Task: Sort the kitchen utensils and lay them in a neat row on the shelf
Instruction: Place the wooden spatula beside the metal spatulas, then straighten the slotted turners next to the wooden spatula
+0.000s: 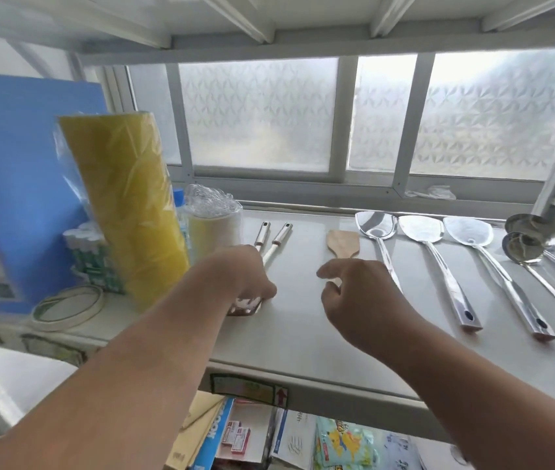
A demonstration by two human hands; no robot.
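On the white shelf [299,337] two utensils with white and steel handles [274,244] lie side by side, handles pointing away. My left hand [247,279] curls down over their near ends, where a metal head [243,308] shows under the fingers. A wooden spatula [343,244] lies to the right, and my right hand [357,296] is curled over its handle. Three steel turners [422,228] lie in a row further right, handles toward me. Two steel ladles [522,251] sit at the far right.
A tall yellow roll in plastic wrap [126,205], a blue box [14,178], a stack of clear cups [213,222], a green-and-white pack [94,262] and a tape ring [69,305] crowd the shelf's left. A frosted window [259,113] stands behind. Boxes and packets [269,439] fill the shelf below.
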